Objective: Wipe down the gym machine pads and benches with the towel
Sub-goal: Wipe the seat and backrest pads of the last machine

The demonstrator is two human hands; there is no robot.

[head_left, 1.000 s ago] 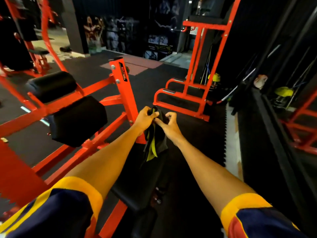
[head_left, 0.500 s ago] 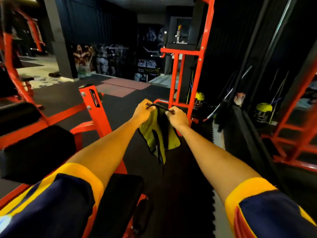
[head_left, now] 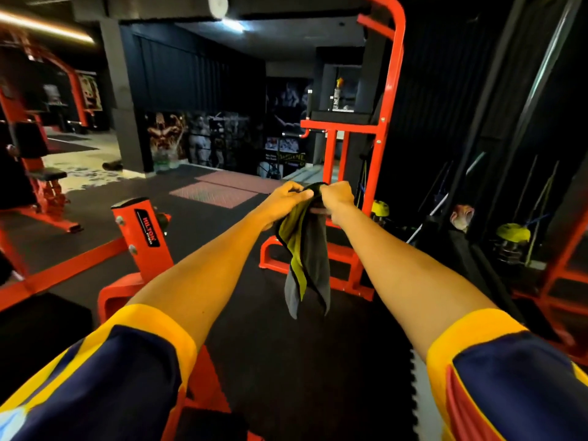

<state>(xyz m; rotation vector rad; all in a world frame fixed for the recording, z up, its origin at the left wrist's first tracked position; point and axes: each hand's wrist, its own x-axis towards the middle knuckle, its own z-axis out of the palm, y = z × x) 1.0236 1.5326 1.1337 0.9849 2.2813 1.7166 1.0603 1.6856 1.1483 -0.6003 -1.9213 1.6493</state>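
I see my left hand (head_left: 284,198) and right hand (head_left: 338,196) both pinching the towel's (head_left: 306,259) top edge; it hangs before the far red frame (head_left: 380,128).

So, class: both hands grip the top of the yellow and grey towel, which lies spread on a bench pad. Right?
Not quite. The left hand and right hand do grip the top of the towel, but in the head view it hangs loose in the air below them, not spread on a pad.

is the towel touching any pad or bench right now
No, the towel hangs free in the air, gripped at its top edge by the left hand and the right hand.
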